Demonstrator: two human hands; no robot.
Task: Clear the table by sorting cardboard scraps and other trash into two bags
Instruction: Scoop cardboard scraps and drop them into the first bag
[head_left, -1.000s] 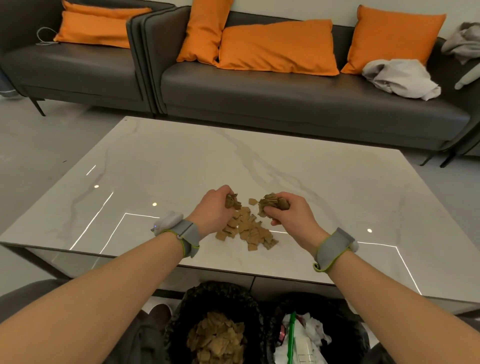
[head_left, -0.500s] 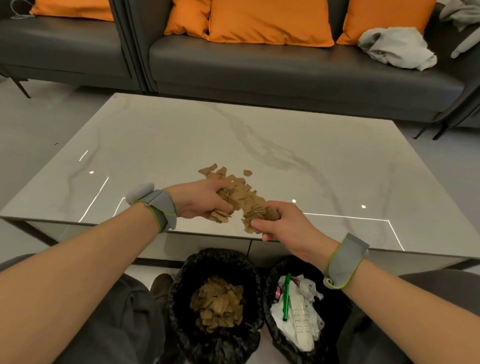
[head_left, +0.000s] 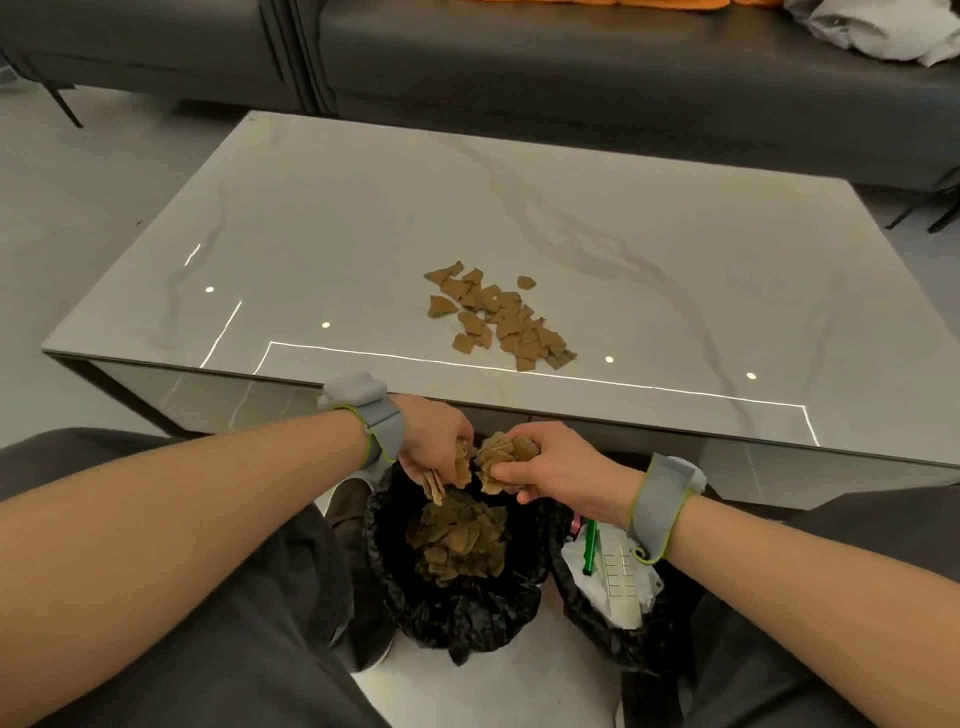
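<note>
Left hand (head_left: 434, 446) and right hand (head_left: 551, 467) each clutched a fistful of cardboard scraps (head_left: 497, 458) over the left bag (head_left: 447, 623).
That bag already held brown scraps; a loose pile (head_left: 506, 322) lay on the table (head_left: 337, 234) beyond. The right bag (head_left: 592, 623) beside it held white trash, possibly paper.

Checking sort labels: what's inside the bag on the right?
Right bag: white crumpled trash, a green stick, something red at the rim. The right wrist covers part of the opening; deeper contents hidden.
</note>
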